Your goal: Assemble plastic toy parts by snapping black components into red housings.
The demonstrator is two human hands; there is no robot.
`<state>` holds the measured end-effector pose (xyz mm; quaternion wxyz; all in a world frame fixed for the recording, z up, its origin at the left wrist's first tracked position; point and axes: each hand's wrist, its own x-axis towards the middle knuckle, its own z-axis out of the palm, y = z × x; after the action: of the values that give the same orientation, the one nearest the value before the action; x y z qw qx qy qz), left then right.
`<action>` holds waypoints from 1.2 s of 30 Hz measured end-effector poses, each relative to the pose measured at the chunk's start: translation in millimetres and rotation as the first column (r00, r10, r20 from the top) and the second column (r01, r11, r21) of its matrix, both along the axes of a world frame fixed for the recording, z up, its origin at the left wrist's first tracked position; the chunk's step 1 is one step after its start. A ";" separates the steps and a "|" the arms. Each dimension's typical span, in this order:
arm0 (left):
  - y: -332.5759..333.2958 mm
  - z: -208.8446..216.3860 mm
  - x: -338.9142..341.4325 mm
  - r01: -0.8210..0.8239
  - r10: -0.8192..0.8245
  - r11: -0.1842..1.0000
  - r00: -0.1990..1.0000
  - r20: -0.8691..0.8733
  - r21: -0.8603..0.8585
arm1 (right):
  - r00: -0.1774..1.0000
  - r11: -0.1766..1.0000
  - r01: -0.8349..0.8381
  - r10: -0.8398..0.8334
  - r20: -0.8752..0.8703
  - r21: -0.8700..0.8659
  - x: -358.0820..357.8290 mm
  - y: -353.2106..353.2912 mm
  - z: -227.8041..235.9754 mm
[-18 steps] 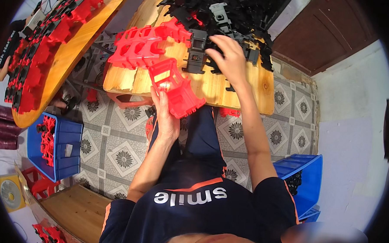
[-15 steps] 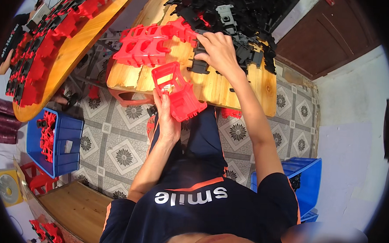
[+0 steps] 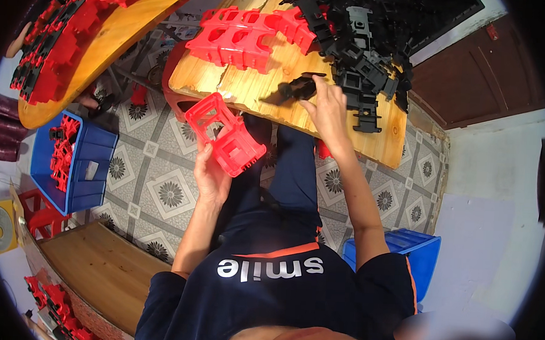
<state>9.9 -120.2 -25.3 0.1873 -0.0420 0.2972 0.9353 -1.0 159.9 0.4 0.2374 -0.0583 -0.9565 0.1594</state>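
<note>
— What is the left hand [image 3: 211, 178] doing?
— It's gripping a red frame [image 3: 236, 137], just past its fingers. The frame is shiny, hard plastic, like a box with big holes cut through it, and tiny teeth at one end.
— Which way does it point?
— Its long side runs on a slant. The toothed end is to the right of that hand, aimed at the person's side. The other end points ahead and a bit left.
— And the right hand [image 3: 328, 111]?
— It pinches a thin black part [image 3: 299, 88] over the wooden table [image 3: 194, 75]. The part sticks out to the left of the fingertips, lying mostly sideways. It's too dark to see its whole shape.
— What's around that hand?
— Bumpy black pieces [image 3: 365, 71] are heaped ahead and right of it. Smooth red pieces [image 3: 229, 54] sit joined up, ahead and left.
</note>
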 end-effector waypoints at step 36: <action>-0.7 27.5 -10.1 0.241 -0.232 0.969 0.962 -0.145 0.046 | 0.809 0.836 -0.548 0.524 -0.266 -0.016 48.9 -101.8 56.2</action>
<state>-0.2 -120.9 2.2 0.2779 0.0648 0.2824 0.9159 47.9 58.1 56.6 0.2988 0.2237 -0.8876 0.2699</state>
